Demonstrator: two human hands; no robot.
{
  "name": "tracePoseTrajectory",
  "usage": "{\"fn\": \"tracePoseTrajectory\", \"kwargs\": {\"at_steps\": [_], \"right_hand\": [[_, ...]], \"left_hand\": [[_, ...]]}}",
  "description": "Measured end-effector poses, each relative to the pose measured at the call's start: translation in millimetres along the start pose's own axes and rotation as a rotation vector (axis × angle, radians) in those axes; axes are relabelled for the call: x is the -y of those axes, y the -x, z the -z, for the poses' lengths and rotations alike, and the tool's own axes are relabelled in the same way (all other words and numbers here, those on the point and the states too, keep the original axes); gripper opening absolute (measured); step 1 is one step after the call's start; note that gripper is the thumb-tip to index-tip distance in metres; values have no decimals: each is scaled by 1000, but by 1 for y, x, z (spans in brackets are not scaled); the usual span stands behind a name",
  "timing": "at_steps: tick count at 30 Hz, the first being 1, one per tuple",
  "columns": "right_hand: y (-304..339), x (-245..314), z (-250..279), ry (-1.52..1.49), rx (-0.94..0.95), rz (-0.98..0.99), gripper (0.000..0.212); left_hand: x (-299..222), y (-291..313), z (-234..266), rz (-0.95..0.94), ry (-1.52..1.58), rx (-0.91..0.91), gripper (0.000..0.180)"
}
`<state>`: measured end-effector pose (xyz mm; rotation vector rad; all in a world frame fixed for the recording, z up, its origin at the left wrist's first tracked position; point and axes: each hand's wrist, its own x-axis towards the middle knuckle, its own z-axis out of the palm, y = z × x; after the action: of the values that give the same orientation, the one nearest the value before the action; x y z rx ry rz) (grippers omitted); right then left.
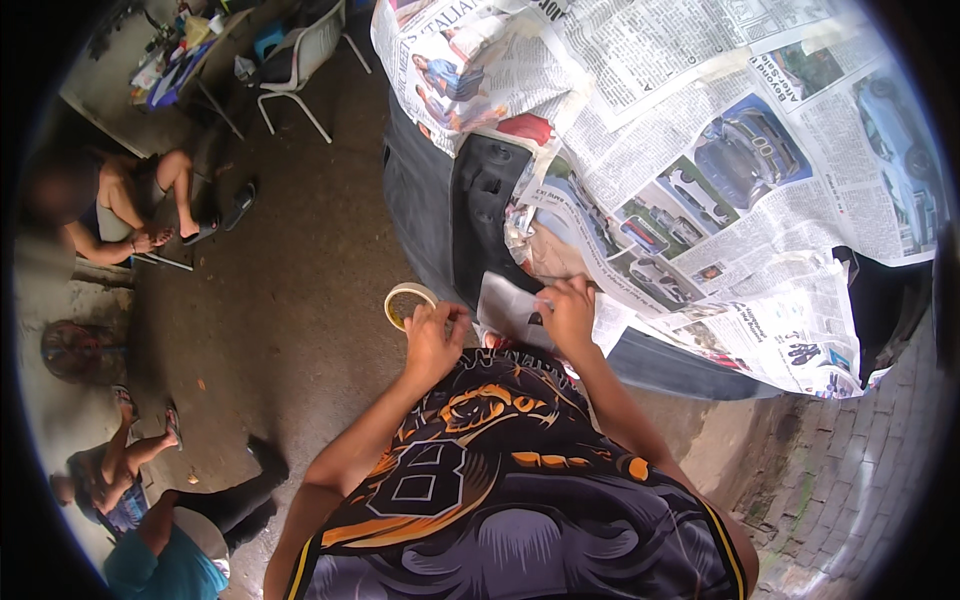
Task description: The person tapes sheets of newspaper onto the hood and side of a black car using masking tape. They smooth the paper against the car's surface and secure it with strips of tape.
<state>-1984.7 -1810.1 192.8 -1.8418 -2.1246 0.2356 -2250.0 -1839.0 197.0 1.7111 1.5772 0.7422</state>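
In front of my body, my left hand (435,340) is closed at the right side of a cream roll of masking tape (389,309). My right hand (568,318) has its fingers bent onto a small piece of newspaper (508,306), pinching its right part. This piece lies against the edge of a dark grey car body (425,215). Overlapping newspaper sheets (640,90) cover most of the car. A black recess with holes (488,180) shows between the sheets and the bare grey panel. My fingertips partly hide the tape and the paper.
Two people sit at the left, one (120,205) higher up and one (110,485) lower; another person in teal (165,560) is at the lower left. A white chair (310,55) stands beside a cluttered table (190,60). Paving bricks (840,470) lie at the lower right.
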Motion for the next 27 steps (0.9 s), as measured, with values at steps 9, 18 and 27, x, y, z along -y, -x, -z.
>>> {"fn": "tracePoseTrajectory", "kwargs": {"at_steps": [9, 18, 27], "right_hand": [[40, 38, 43, -156, 30, 175, 13], [49, 33, 84, -565, -106, -177, 43], [50, 2, 71, -586, -277, -217, 40]], "left_hand": [[38, 2, -11, -138, 81, 191, 97], [30, 35, 7, -185, 321, 270, 30], [27, 60, 25, -394, 61, 189, 25]]}}
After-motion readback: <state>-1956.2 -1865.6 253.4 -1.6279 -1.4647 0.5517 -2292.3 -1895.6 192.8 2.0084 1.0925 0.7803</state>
